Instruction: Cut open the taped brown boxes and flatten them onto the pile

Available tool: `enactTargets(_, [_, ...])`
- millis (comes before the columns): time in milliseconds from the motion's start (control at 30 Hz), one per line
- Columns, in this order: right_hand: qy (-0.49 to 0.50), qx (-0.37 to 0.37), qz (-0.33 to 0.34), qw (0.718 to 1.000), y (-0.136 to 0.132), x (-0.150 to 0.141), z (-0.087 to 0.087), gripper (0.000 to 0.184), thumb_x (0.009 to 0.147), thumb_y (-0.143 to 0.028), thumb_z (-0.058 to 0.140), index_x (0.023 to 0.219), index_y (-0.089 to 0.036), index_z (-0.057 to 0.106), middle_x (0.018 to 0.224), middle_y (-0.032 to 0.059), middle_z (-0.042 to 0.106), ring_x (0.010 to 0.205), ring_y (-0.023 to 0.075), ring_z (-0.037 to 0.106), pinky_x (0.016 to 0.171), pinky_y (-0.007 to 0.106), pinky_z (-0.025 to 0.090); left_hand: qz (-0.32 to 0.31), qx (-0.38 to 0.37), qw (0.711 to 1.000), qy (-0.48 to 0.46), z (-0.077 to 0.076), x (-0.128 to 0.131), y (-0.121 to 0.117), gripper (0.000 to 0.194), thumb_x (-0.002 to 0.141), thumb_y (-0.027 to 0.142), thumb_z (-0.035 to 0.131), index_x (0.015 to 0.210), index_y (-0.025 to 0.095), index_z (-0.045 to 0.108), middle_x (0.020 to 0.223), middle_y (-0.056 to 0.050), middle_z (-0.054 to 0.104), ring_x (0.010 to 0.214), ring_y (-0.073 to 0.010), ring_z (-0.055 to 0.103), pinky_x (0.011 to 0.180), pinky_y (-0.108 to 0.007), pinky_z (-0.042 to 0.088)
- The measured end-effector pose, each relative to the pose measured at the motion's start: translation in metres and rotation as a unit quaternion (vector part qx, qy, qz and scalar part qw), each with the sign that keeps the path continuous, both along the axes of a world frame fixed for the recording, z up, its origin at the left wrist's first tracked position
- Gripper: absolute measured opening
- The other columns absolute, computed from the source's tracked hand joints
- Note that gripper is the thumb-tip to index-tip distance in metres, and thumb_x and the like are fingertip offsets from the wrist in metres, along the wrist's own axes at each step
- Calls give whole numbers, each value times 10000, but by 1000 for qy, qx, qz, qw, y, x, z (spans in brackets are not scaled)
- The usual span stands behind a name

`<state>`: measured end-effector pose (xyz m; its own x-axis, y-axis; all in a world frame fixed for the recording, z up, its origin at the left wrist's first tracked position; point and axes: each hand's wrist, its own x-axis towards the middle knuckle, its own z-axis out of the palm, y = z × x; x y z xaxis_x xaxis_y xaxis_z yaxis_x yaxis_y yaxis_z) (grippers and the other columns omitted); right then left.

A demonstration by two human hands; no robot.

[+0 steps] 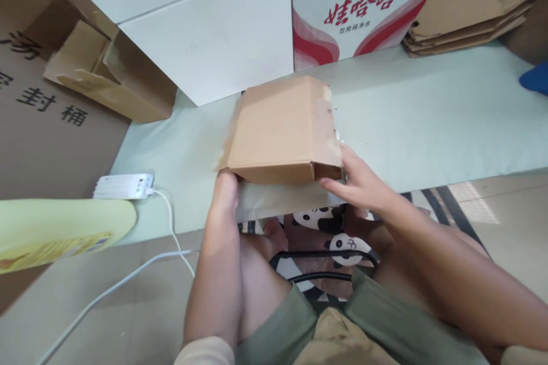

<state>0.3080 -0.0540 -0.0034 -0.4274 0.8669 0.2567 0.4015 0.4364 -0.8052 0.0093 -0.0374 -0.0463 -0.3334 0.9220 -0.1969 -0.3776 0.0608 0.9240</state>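
A small brown cardboard box [282, 131] lies on the pale green mat [428, 114] in front of me, with its open end toward me and clear tape along its right edge. My left hand [225, 194] presses against the box's near left corner; its fingers are hidden under the box. My right hand [357, 179] rests at the near right corner with fingers stretched along the box's open end, touching the flap.
A large white box [205, 40] and a red-and-white printed carton [355, 5] stand behind. Flattened cardboard [475, 5] is stacked at the back right. A brown carton [51, 97] and an open small box [103, 68] sit at left, near a white power strip [124, 186] with cable.
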Motion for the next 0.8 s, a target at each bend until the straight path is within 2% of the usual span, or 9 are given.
enactTargets(100, [24, -52, -38, 998, -1, -1, -2, 522, 862, -485, 694, 1295, -198, 648, 1328, 182, 706, 1324, 405, 624, 1149, 626, 482, 5, 15, 1000, 18, 9, 14, -2, 371, 736, 510, 791, 976, 228, 775, 1217, -75, 791, 1372, -312, 613, 1151, -389, 495])
enactTargets(200, [50, -129, -117, 983, 0, -1, -6, 548, 810, -524, 746, 1226, -179, 659, 1197, 190, 738, 1207, 410, 686, 1065, 615, 543, 18, 75, 997, 22, 20, 18, -2, 318, 766, 521, 712, 837, 213, 749, 1008, -80, 802, 1214, -277, 691, 1072, -341, 526])
enactTargets(300, [78, -132, -242, 958, 2, 0, -5, 704, 676, -514, 871, 1241, -186, 612, 1159, 171, 741, 1107, 393, 709, 932, 570, 600, -5, 89, 996, -5, 29, 13, -3, 324, 809, 495, 643, 666, 205, 664, 714, -51, 691, 847, -197, 728, 823, -275, 583])
enactTargets(367, [105, -99, -300, 943, 4, 3, -3, 695, 654, -501, 893, 1216, -216, 600, 1132, 137, 738, 1064, 359, 710, 881, 525, 609, -42, 76, 996, -29, 35, 9, -5, 309, 793, 462, 655, 634, 198, 624, 628, -22, 611, 640, -150, 673, 643, -241, 560])
enactTargets(467, [176, -98, -309, 930, 6, 12, -4, 401, 823, -613, 736, 969, -255, 632, 922, 79, 709, 911, 290, 708, 745, 441, 602, -71, 52, 995, -43, 42, 5, -9, 252, 762, 419, 665, 663, 196, 603, 596, -8, 593, 499, -137, 625, 505, -234, 513])
enactTargets(533, [238, -120, -303, 915, 9, 17, -8, 426, 906, -689, 595, 833, -270, 612, 800, 60, 656, 803, 258, 683, 636, 396, 565, -113, 48, 992, -38, 44, 4, -11, 259, 761, 421, 647, 647, 203, 564, 546, -16, 585, 432, -162, 601, 441, -259, 493])
enactTargets(633, [307, -159, -297, 890, 14, 21, -12, 373, 876, -634, 669, 805, -270, 624, 765, 33, 638, 728, 222, 651, 588, 354, 526, -188, 57, 980, -19, 43, 4, -12, 190, 680, 331, 657, 613, 212, 526, 494, -21, 577, 377, -185, 561, 375, -277, 446])
enactTargets(700, [340, -180, -294, 875, 16, 21, -12, 294, 818, -533, 754, 824, -259, 646, 753, 13, 643, 700, 200, 647, 601, 336, 530, -166, 55, 985, -9, 40, 5, -9, 142, 589, 198, 665, 617, 206, 526, 538, -6, 606, 427, -159, 572, 401, -239, 437])
enactTargets(800, [387, -189, -276, 859, 16, 20, -4, 264, 767, -473, 792, 825, -251, 661, 722, 1, 651, 677, 191, 661, 620, 329, 548, -52, 39, 996, 56, 34, 7, -2, 219, 596, 61, 724, 722, 198, 609, 759, 3, 711, 668, -127, 664, 580, -185, 516])
